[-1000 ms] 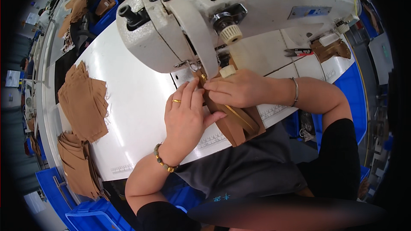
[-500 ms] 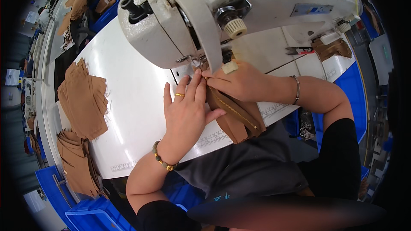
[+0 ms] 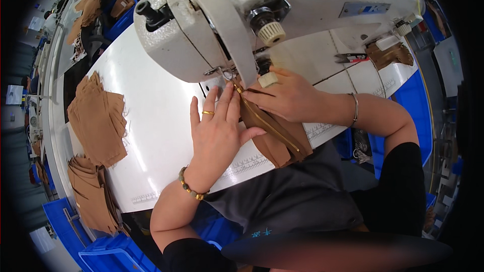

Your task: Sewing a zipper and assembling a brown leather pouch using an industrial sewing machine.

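A white sewing machine (image 3: 212, 35) stands over a brown fabric piece (image 3: 272, 153) with a gold zipper (image 3: 280, 136) along it. The piece runs under the presser foot (image 3: 227, 74). My left hand (image 3: 214, 136) lies flat with fingers spread, its fingertips at the piece's left edge just before the foot and its thumb on the fabric. My right hand (image 3: 290, 98), closed on the fabric beside the zipper, is right of the needle area, partly under a cream knob (image 3: 267, 78).
Brown cut-fabric stacks (image 3: 96, 121) lie on the white table (image 3: 146, 161) at left. Red-and-black snips (image 3: 353, 58) and brown scraps (image 3: 390, 55) are right, behind my right arm. Blue bins (image 3: 108, 257) sit below the table's edges, others at far left and right.
My left hand has slid up toward the needle, and its fingers are more spread. My right hand moved slightly up and rightward, and the piece's near end has shifted a little upward.
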Available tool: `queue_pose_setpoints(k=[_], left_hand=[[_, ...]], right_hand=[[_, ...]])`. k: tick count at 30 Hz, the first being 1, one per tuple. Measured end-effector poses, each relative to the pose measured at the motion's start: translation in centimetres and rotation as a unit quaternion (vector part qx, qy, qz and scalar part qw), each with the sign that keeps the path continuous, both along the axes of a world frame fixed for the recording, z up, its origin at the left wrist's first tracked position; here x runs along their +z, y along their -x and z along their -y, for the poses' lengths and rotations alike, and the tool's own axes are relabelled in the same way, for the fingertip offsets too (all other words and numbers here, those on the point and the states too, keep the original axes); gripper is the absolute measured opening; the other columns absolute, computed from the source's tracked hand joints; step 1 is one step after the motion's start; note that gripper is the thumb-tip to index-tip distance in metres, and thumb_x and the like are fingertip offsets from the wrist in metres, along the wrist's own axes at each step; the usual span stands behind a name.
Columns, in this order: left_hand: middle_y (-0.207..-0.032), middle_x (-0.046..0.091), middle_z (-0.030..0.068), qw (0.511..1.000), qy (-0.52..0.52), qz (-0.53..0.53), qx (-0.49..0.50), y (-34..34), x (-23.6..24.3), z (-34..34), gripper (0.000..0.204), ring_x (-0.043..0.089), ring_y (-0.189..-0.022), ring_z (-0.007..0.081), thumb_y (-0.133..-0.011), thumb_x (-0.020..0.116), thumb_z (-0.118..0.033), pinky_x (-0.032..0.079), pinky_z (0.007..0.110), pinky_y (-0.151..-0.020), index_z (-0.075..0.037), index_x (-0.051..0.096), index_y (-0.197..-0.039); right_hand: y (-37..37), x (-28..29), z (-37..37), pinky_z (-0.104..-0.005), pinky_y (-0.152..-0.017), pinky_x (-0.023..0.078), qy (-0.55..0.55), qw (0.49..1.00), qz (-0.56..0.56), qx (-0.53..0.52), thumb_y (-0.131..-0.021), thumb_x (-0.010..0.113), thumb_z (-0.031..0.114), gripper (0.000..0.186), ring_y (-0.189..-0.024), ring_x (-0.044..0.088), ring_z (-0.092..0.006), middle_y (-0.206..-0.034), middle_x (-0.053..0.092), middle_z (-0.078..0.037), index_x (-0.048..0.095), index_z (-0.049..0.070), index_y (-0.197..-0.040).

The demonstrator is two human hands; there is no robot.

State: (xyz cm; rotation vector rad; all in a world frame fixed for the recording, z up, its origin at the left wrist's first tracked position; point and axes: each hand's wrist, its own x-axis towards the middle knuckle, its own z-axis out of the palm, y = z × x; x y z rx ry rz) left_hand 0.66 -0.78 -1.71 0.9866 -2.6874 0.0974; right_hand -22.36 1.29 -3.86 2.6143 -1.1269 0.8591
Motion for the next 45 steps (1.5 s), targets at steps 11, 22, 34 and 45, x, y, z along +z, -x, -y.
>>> queue_pose_setpoints(k=[11,22,34,45], left_hand=[[-0.149,0.057,0.0089,1.000,-0.015,0.004,-0.003,0.0,0.2,1.4,0.094,0.055,-0.130,0.0350,-0.073,0.071,-0.070,0.037,0.055,-0.112,0.000,0.060,-0.135],[-0.140,0.062,0.0137,0.999,-0.003,-0.007,-0.040,0.2,0.3,1.1,0.092,0.055,-0.132,0.0359,-0.073,0.072,-0.069,0.041,0.052,-0.108,0.001,0.062,-0.132],[-0.138,0.060,0.0116,1.000,0.003,-0.017,-0.025,0.5,0.0,1.6,0.089,0.052,-0.134,0.0325,-0.074,0.071,-0.069,0.042,0.053,-0.107,-0.002,0.064,-0.132],[-0.142,0.057,0.0139,0.998,-0.037,-0.016,-0.057,0.7,1.5,-1.6,0.091,0.052,-0.133,0.0346,-0.069,0.076,-0.065,0.043,0.047,-0.108,-0.002,0.062,-0.133]], right_hand=[[-0.2,0.1,0.1,-0.0448,-0.106,0.047,-0.026,0.999,-0.009,-0.028,-0.089,0.063,0.023,0.029,-0.121,0.062,-0.0299,-0.114,0.068,-0.011,0.069,0.006,-0.112],[0.1,0.2,-1.0,-0.0483,-0.106,0.046,-0.014,0.997,-0.061,-0.038,-0.088,0.063,0.022,0.032,-0.123,0.060,-0.0285,-0.119,0.067,-0.011,0.069,0.007,-0.116],[0.4,0.1,-0.5,-0.0479,-0.108,0.044,-0.011,0.997,-0.062,-0.054,-0.087,0.064,0.021,0.028,-0.125,0.060,-0.0271,-0.120,0.067,-0.010,0.069,0.008,-0.112],[0.3,1.3,-2.1,-0.0497,-0.112,0.043,-0.057,0.993,-0.097,-0.047,-0.078,0.077,0.025,0.052,-0.116,0.063,-0.0265,-0.133,0.064,-0.014,0.068,0.002,-0.123]])
